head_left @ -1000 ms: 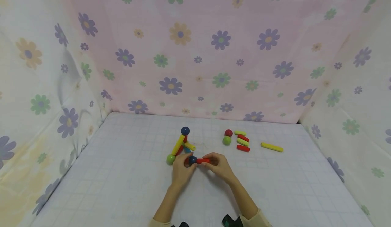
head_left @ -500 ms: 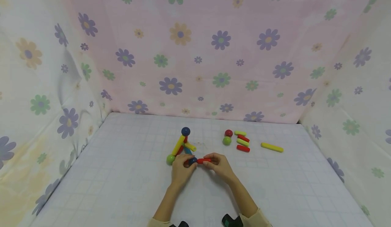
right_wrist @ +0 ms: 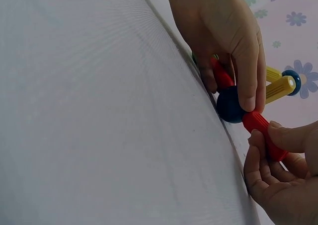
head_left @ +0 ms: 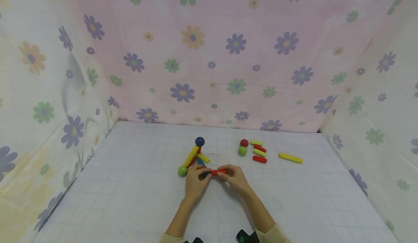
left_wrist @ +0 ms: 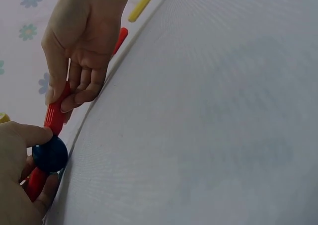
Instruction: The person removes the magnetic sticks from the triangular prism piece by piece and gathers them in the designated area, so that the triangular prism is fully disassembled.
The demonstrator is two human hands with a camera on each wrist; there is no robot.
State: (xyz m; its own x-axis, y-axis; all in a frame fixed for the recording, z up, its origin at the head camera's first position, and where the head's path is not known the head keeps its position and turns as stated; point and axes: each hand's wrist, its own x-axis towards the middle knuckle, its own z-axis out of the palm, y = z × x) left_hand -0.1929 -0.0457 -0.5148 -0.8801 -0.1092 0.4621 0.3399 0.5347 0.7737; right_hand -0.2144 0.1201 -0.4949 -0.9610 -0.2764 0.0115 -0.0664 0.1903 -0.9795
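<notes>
Red rod (right_wrist: 263, 134) ribbed plastic; blue ball (right_wrist: 229, 105) smooth, matt.

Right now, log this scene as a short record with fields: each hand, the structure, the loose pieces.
left hand: holds the dark blue ball
right hand: pinches the red stick, whose end meets that ball
structure: sticks rising to a blue ball, green ball at its base
loose pieces: red ball, small green ball, short sticks, long yellow stick

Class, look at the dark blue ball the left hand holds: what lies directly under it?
Under the dark blue ball is the white gridded tabletop. The left hand covers its far side, so whether it touches the surface stays hidden. A red stick joins it sideways.
</notes>
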